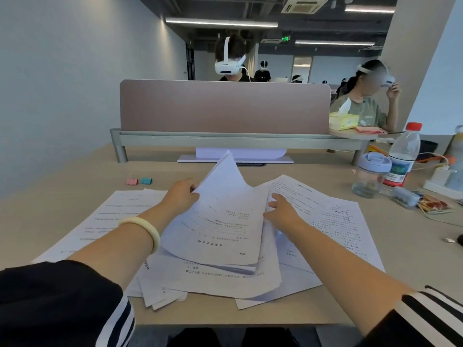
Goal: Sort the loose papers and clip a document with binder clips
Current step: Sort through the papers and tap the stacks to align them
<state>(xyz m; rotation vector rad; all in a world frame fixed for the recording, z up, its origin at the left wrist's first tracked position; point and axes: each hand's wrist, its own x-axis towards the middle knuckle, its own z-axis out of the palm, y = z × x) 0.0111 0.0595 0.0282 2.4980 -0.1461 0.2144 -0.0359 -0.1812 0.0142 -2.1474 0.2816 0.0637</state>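
Sorting is under way: the left hand point(181, 196) pinches a lifted sheaf of papers point(220, 214) mid-table, while the right hand point(281, 210) rests with fingers loose on the spread sheets. Squaring the stack comes next; two binder clips point(139, 181) wait near the far-left edge.

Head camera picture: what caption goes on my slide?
Left hand lifts printed sheets while right hand sorts the pile; binder clips wait.

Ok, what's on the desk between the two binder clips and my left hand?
In the head view, only bare beige desk and the corner of a flat printed sheet separate the pink and teal binder clips from the left hand.
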